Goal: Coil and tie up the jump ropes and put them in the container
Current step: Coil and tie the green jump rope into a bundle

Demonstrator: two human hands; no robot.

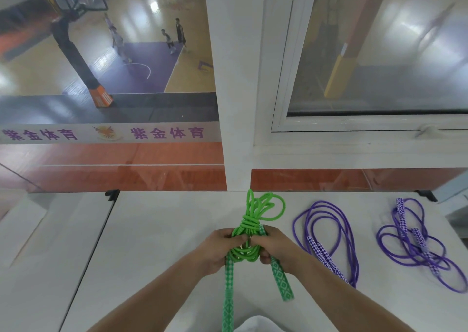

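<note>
Green braided jump rope (249,224), coiled into a bundle with several turns of cord wrapped tightly round its middle, sits between the person's two hands above the white tabletop (157,243). The left hand (219,247) has its fingers curled round the lower part of the bundle, just below the wrapped turns. The right hand (274,245) grips the other side, its fingers curled round the cord and the top of one handle; the two hands touch at the knuckles. Loose loops of the green cord fan out beyond the fingertips, away from the person. Two green handles with a white diamond pattern hang down from the grip: the left-hand handle (228,298) runs straight toward the person's body, and the right-hand handle (281,279) slants outward below the right wrist.

To the right of the right hand lies a purple jump rope with purple-and-white checked handles (326,243), loosely looped and flat on the table. Further right, well apart from the hands, a second purple jump rope (417,245) lies in a looser tangle with its patterned handles across the loops.
</note>
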